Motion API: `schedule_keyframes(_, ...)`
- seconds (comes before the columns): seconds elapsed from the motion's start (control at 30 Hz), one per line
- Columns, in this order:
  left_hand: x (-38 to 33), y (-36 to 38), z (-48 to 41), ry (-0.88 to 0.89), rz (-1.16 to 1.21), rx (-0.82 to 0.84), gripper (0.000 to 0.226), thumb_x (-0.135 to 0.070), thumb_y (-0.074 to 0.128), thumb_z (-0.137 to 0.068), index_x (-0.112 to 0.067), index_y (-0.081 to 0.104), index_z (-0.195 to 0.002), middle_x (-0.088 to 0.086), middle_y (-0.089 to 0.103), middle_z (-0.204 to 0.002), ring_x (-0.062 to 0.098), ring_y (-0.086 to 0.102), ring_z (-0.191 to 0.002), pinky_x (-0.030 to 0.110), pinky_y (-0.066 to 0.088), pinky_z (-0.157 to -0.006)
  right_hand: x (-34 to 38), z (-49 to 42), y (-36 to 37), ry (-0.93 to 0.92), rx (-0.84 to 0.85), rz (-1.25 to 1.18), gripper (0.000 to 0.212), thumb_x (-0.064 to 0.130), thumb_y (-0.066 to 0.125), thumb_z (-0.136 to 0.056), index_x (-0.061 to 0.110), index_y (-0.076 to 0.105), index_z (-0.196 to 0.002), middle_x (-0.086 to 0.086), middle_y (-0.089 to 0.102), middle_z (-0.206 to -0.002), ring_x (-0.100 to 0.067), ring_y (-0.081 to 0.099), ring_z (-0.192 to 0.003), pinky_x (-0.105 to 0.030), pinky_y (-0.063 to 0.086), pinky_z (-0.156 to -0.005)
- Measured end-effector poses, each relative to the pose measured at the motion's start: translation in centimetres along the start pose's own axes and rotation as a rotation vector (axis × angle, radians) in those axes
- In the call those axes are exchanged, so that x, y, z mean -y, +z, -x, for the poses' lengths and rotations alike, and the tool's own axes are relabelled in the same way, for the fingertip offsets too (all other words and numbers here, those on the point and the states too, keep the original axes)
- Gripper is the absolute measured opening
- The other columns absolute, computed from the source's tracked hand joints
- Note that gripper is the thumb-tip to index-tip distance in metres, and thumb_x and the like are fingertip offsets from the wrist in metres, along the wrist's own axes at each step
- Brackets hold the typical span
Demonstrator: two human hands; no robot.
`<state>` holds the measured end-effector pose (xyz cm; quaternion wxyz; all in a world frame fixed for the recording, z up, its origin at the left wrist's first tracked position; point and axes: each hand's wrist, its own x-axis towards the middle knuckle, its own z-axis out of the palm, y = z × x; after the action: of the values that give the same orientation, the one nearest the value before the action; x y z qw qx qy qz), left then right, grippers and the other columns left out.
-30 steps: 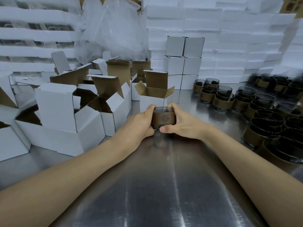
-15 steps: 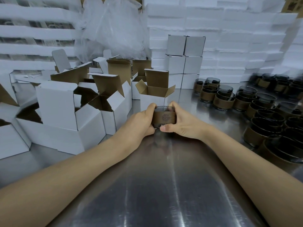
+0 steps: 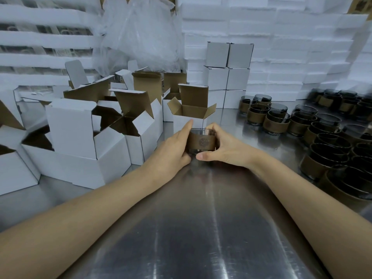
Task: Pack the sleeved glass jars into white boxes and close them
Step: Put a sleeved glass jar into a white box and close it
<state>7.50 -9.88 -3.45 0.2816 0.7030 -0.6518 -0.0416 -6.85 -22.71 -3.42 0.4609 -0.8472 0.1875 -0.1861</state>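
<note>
At your far left a crowd of open white boxes (image 3: 80,137) stands on the steel table (image 3: 191,228), their brown flaps up. Your left hand (image 3: 173,150) grips the left side of one sleeved jar (image 3: 202,140), its fingers wrapped round the glass. The jar sits upright at the middle of the table, just in front of a single open box (image 3: 189,115); you cannot tell whether its base touches the steel. Your right hand (image 3: 225,148) grips its right side, thumb across the lower front edge and fingers curled over the far rim. Behind, to the right, closed boxes (image 3: 227,75) are stacked against the wall. At the far right, more sleeved jars (image 3: 302,125) stand packed together.
</note>
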Motion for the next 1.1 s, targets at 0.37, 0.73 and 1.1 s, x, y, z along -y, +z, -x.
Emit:
schedule_keyframes(0.37, 1.2, 0.4, -0.4, 0.058, 0.258, -0.107, 0.076, -0.026, 0.069, -0.082, -0.035, 0.026, -0.144, -0.032, 0.047, -0.105, -0.004, 0.057, -0.093, -0.001, 0.042, -0.071, 1.2, 0.5, 1.3, -0.331, -0.289, 0.027, 0.088, 0.018, 0.09, -0.061, 0.037, 0.041, -0.132, 0.018, 0.054, -0.121, 0.004, 0.054, -0.112, -0.011, 0.045, -0.085)
schedule_keyframes(0.73, 1.0, 0.4, -0.2, 0.111, 0.41, -0.21, 0.072, -0.034, 0.075, -0.08, -0.031, 0.034, -0.139, -0.031, 0.045, -0.125, -0.013, 0.043, -0.118, 0.001, 0.038, -0.087, 1.4, 0.3, 1.4, -0.508, -0.452, 0.446, 0.07, 0.009, 0.082, -0.065, 0.019, 0.053, -0.128, 0.017, 0.051, -0.124, -0.014, 0.054, -0.117, -0.037, 0.05, -0.092)
schedule_keyframes(1.1, 1.2, 0.3, -0.2, 0.025, 0.482, -0.372, 0.07, -0.027, 0.085, -0.069, -0.034, 0.039, -0.122, -0.025, 0.054, -0.115, 0.003, 0.056, -0.112, 0.017, 0.049, -0.094, 1.0, 0.3, 1.4, -0.459, -0.329, 0.374, 0.072, 0.013, 0.058, -0.074, 0.022, 0.033, -0.141, 0.008, 0.044, -0.134, -0.003, 0.048, -0.113, -0.02, 0.042, -0.093)
